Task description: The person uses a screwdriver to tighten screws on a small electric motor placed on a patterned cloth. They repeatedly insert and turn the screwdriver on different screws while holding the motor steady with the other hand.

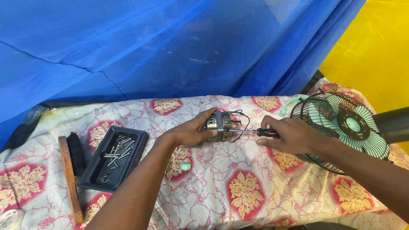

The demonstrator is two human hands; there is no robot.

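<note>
A small metal fan motor (220, 124) with black, red and green wires lies on the flowered cloth (238, 187). My left hand (194, 129) grips the motor from its left side. In my right hand (289, 135) is a screwdriver (260, 132) with a dark red and black handle. Its shaft points left and its tip touches the motor's right side.
A black tray (96, 172) holding several screws lies at the left. Beside it lies a wooden-handled brush (72, 166). A green fan with a wire guard (345, 127) lies at the right, behind my right forearm. A small pale green cap (185, 165) rests on the cloth. A blue tarp (149, 47) hangs behind.
</note>
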